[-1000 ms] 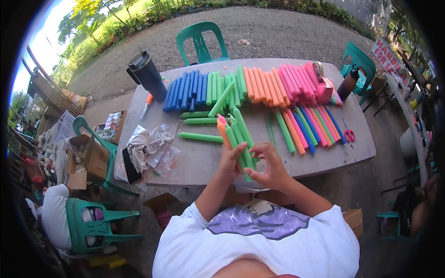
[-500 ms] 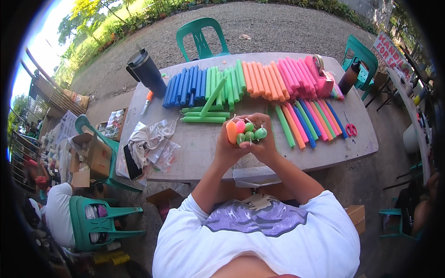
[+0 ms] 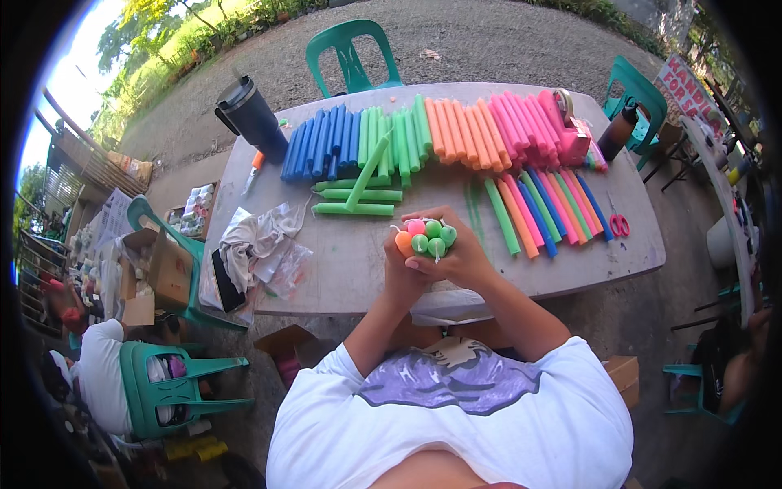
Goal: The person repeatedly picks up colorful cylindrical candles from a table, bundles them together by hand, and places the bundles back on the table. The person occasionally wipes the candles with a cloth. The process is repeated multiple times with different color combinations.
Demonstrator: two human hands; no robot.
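Note:
Both my hands wrap round a bundle of candles [image 3: 435, 244], held over the table's near edge. Their rounded, wicked ends face up: one orange, one pink and several green. My left hand [image 3: 401, 277] closes on the orange side, and my right hand [image 3: 466, 259] closes round the green side, with a thumb across the front. The lower ends of the bundle are hidden by my hands. Beyond lie a few loose green candles [image 3: 354, 209], one resting aslant on the others. To the right is a row of mixed-colour candles [image 3: 544, 213].
Across the table [image 3: 342, 285] lie piles of blue candles [image 3: 322, 147], green candles [image 3: 414, 138], orange candles [image 3: 468, 134] and pink candles [image 3: 525, 126]. A dark tumbler [image 3: 257, 122], crumpled cloth [image 3: 252, 244], red scissors [image 3: 620, 226] and a pink tape dispenser [image 3: 566, 138] sit around them.
The candle ends have drawn closer together into a compact cluster. My right thumb has come across the front of the bundle, and both hands have moved slightly lower.

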